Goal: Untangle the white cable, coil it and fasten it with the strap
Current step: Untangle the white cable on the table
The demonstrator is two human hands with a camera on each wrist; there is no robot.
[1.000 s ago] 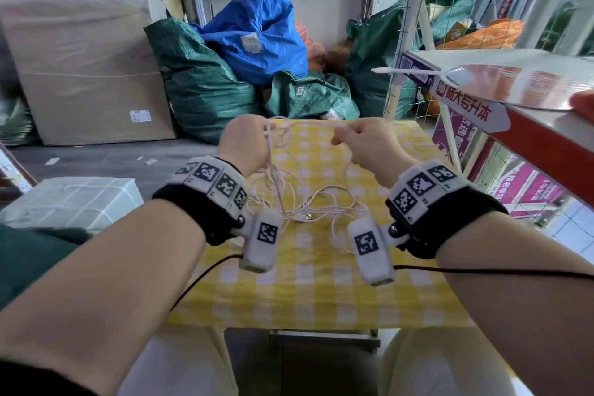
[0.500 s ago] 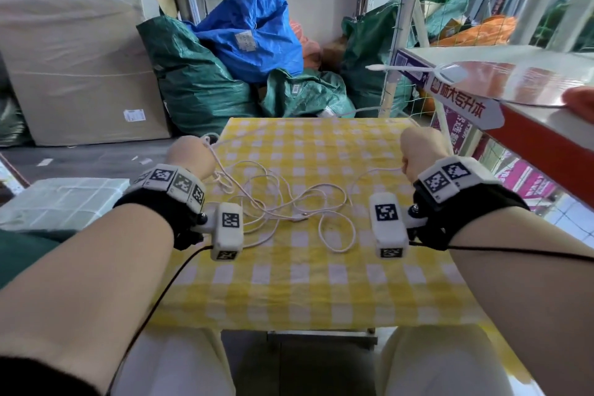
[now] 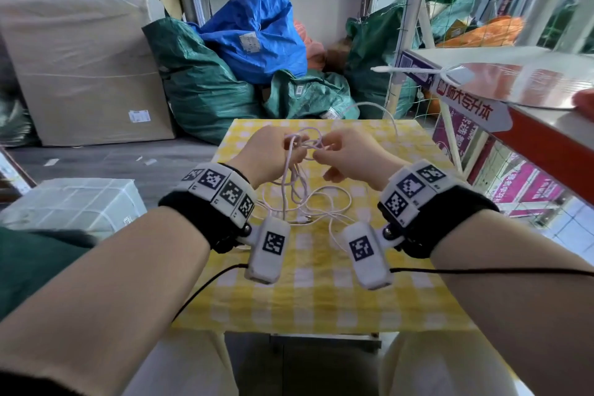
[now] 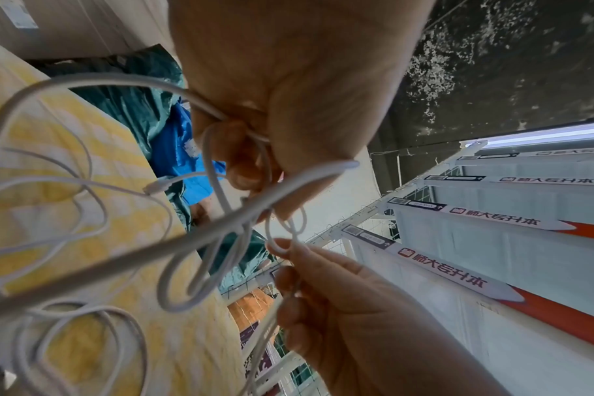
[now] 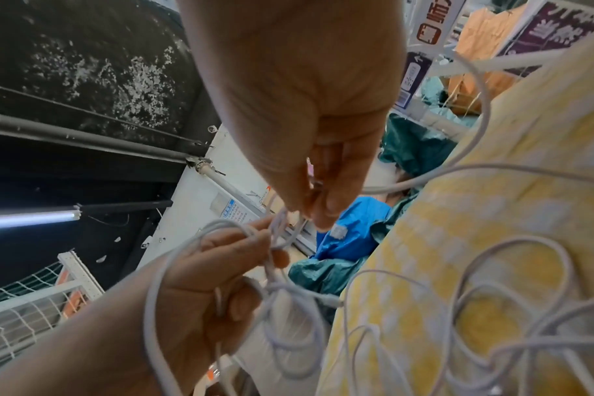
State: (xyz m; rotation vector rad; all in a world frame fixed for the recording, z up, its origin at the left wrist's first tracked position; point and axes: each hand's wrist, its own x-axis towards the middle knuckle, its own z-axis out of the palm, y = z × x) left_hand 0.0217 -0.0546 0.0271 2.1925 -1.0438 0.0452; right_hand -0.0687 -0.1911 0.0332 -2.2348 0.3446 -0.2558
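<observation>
The white cable [image 3: 305,199] lies in a loose tangle on the yellow checked table [image 3: 321,299], with strands rising to both hands. My left hand [image 3: 289,146] is held above the table's far half, its fingers curled round several gathered loops [image 4: 221,193]. My right hand [image 3: 321,153], right beside it, pinches a strand of the cable [image 5: 289,222] between thumb and fingertips. One long loop arcs past the table's far edge [image 3: 373,104]. A plug end [image 4: 156,187] sticks out near the left fingers. I can make out no strap.
A red and white counter [image 3: 530,135] with a flat fan [image 3: 520,80] on it juts in close on the right. Green and blue sacks [image 3: 250,42] pile up behind the table. On the left are a large cardboard box [image 3: 83,74] and a wrapped white parcel [image 3: 70,202].
Half a second ago my hands were spread wide apart, pulling the cable out sideways. They have come back together over the table's middle, with loops gathered in the left hand.
</observation>
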